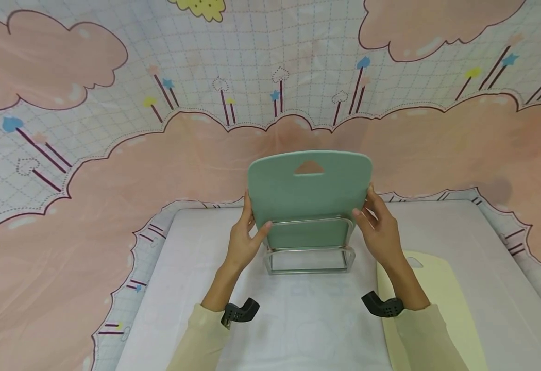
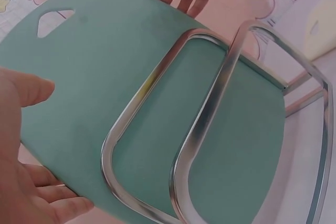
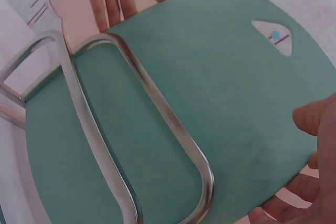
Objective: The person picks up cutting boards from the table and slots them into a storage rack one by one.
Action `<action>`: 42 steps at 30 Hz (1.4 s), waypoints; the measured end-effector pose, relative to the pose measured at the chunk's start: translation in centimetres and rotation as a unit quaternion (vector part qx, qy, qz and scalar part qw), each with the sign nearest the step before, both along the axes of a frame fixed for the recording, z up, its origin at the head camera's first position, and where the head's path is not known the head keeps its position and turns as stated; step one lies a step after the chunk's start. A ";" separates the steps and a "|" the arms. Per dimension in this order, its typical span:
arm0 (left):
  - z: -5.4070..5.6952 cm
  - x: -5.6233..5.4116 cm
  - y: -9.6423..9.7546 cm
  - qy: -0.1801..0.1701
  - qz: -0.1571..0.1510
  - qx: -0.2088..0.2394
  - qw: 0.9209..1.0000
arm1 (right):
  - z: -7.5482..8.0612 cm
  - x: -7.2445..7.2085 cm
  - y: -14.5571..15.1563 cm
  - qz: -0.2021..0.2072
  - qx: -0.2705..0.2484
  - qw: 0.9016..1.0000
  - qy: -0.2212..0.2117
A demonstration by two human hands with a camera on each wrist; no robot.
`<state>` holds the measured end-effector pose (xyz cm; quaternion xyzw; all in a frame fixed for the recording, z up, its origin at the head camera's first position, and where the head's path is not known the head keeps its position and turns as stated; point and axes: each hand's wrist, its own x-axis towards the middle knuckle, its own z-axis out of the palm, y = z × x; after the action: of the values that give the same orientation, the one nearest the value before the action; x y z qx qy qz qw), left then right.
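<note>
A green cutting board (image 1: 307, 193) with a triangular handle hole stands upright, leaning back slightly, in a silver metal rack (image 1: 309, 271). Two rounded bars of the rack (image 2: 202, 114) cross in front of its lower part. My left hand (image 1: 244, 239) holds the board's left edge, thumb on the front side and fingers reaching behind. At the opposite edge, my right hand (image 1: 379, 229) holds it the same way. In the right wrist view, the thumb (image 3: 310, 118) lies over the board's face, while the other fingers (image 3: 286, 200) are partly hidden behind the edge.
A pale yellow cutting board (image 1: 446, 293) lies flat on the white table (image 1: 196, 247) at the right, partly under my right forearm. A patterned cloth (image 1: 270, 103) with clouds hangs behind the table.
</note>
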<state>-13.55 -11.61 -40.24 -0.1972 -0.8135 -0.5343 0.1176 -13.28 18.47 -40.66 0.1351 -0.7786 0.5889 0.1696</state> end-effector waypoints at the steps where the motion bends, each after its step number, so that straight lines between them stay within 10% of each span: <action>1: -0.3 -0.2 -0.1 0.002 0.001 -0.001 1.000 | 0.1 0.0 -0.1 0.002 -0.001 1.000 -0.004; 10: -0.5 -0.9 0.1 -0.008 0.009 -0.006 1.000 | 3.2 1.3 -1.3 0.004 0.029 0.999 -0.033; 22: -0.3 -2.0 -0.1 -0.038 0.002 0.010 0.999 | 3.4 0.4 -1.4 0.001 0.037 0.998 -0.044; 31: 3.3 -0.9 0.6 -0.052 -0.003 0.005 0.999 | 3.7 -0.2 -1.5 0.003 0.045 0.998 -0.049; 42: 3.7 -1.3 0.4 -0.090 0.001 -0.004 0.996 | 2.6 -1.4 -1.0 0.010 0.046 0.997 -0.061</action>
<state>-14.85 -11.25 -36.50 -0.1483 -0.8233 -0.5461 0.0436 -14.63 17.47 -38.09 0.1141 -0.8124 0.5612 0.1096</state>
